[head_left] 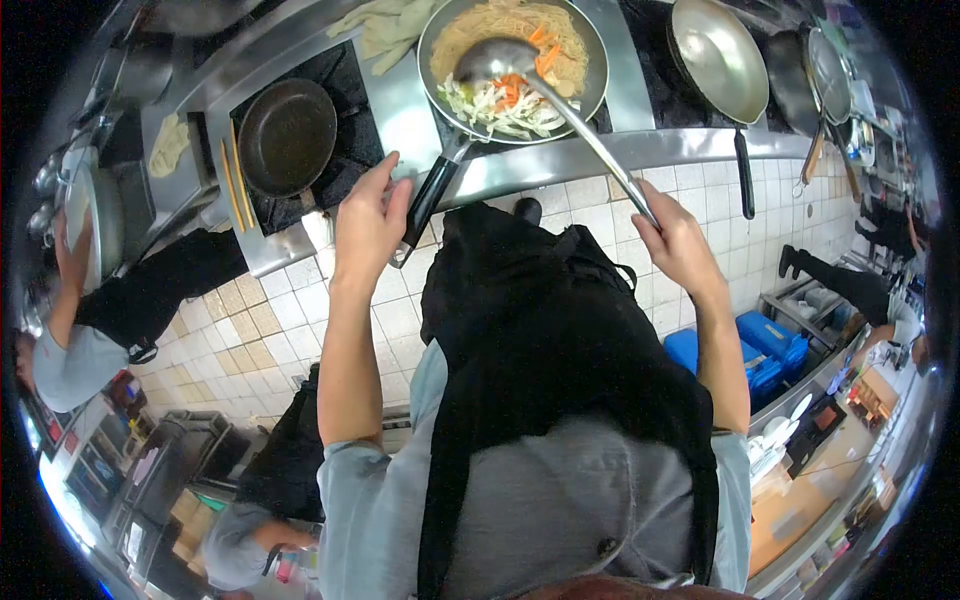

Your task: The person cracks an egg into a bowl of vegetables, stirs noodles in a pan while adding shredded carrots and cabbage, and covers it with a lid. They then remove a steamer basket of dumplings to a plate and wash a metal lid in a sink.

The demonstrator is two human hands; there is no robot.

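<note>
A frying pan [597, 75] sits on the stove at the top centre, its black handle [432, 196] pointing toward me. In it lie thin noodles [465, 32], with shredded cabbage [500, 120] and orange carrot strips [512, 92] on the near side. My right hand [678, 238] is closed round the end of a long metal ladle [590, 135], whose bowl rests face down over the noodles and vegetables. Just left of the pan handle is my left hand [368, 222], fingers stretched out and apart, holding nothing.
A dark frying pan [288, 138] stands on the left burner beside long chopsticks [238, 180]. More pans [718, 55] are at the right. A cloth [385, 28] lies behind. Other people [75, 365] work at left, lower left and far right. Blue containers [770, 340] stand at right.
</note>
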